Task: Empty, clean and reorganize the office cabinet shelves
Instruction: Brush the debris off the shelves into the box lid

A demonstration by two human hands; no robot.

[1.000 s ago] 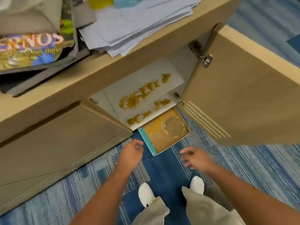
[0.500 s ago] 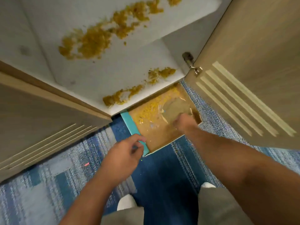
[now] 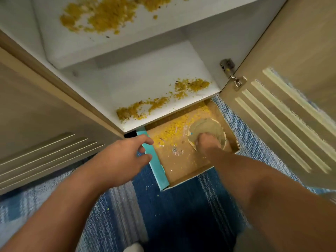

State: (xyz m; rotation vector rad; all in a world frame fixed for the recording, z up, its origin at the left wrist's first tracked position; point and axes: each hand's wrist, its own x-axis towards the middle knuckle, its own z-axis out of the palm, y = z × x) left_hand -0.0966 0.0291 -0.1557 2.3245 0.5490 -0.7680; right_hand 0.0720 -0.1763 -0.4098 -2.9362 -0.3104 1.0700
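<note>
A: What's on the shelves?

B: The upper shelf (image 3: pixel 163 30) is white, with a broad patch of yellow crumbs (image 3: pixel 109 15). The lower shelf (image 3: pixel 136 88) has two thinner crumb trails along its front edge.

A: And the box?

B: The box (image 3: pixel 181 160), open, brown inside with a teal side, lies on the floor, tucked partly under the lower shelf. It holds scattered crumbs and a crumpled cloth (image 3: pixel 209 128), or possibly paper.
</note>
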